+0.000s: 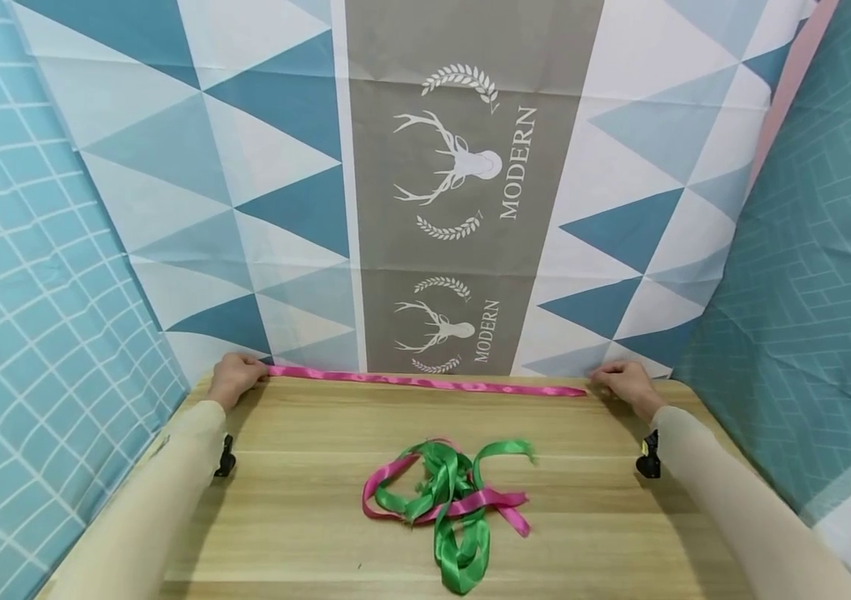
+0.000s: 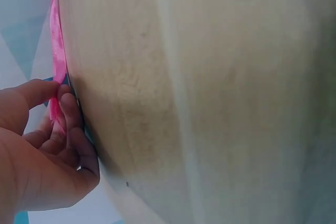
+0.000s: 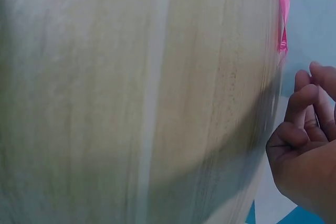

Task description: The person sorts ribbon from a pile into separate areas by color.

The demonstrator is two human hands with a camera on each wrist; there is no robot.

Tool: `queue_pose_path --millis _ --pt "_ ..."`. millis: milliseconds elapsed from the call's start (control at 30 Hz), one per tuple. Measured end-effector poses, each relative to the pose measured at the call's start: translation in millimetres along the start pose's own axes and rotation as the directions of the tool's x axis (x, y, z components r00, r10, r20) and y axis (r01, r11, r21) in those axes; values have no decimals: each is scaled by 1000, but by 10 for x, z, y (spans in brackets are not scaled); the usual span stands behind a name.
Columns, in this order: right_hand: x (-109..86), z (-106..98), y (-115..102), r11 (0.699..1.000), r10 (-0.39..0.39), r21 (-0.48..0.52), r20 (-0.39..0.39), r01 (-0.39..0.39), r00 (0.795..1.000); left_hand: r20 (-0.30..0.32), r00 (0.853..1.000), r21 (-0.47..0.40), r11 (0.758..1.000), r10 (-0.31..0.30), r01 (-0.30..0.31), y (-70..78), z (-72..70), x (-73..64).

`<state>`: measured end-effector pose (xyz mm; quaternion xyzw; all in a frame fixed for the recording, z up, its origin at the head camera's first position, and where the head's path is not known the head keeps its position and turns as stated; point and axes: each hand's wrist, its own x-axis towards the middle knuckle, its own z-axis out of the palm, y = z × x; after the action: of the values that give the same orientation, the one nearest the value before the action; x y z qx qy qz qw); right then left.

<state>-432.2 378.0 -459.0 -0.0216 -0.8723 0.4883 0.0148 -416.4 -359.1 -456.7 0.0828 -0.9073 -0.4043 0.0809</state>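
A pink ribbon [image 1: 425,382] lies stretched along the far edge of the wooden table. My left hand [image 1: 236,377] pinches its left end between thumb and fingers, and a short tail of ribbon [image 2: 56,61] hangs past the pinch in the left wrist view. At the other end, my right hand [image 1: 626,383] is just beyond the ribbon's tip, apart from it. In the right wrist view, the right hand [image 3: 307,140] has loosely bent fingers with nothing between them, below the ribbon end [image 3: 283,40].
A loose tangle of green ribbon [image 1: 463,558] and another pink ribbon [image 1: 481,500] lies mid-table, nearer me. The wooden table [image 1: 305,517] meets a patterned cloth [image 1: 282,217] behind its far edge. Tiled-pattern blue sheets [image 1: 27,292] hang at the sides.
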Motion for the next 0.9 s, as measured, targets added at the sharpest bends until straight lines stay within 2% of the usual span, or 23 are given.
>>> queue_pose_path --millis 167,300,500,700,900 --pt "45 84 -49 993 -62 -99 51 67 997 -10 1000 33 999 1 -1 4 -74 16" --pt "62 157 -74 979 -95 -172 80 108 992 11 1000 48 999 -8 8 35 -123 0" --pt "70 213 -59 955 -114 -272 33 118 993 44 998 86 995 -44 40 83 -143 -8" --pt "81 180 -4 945 -110 -310 -12 101 994 60 997 134 990 -43 35 96 -101 17" --pt "87 158 38 944 -119 -310 8 116 993 65 997 174 985 -32 20 112 -68 2"
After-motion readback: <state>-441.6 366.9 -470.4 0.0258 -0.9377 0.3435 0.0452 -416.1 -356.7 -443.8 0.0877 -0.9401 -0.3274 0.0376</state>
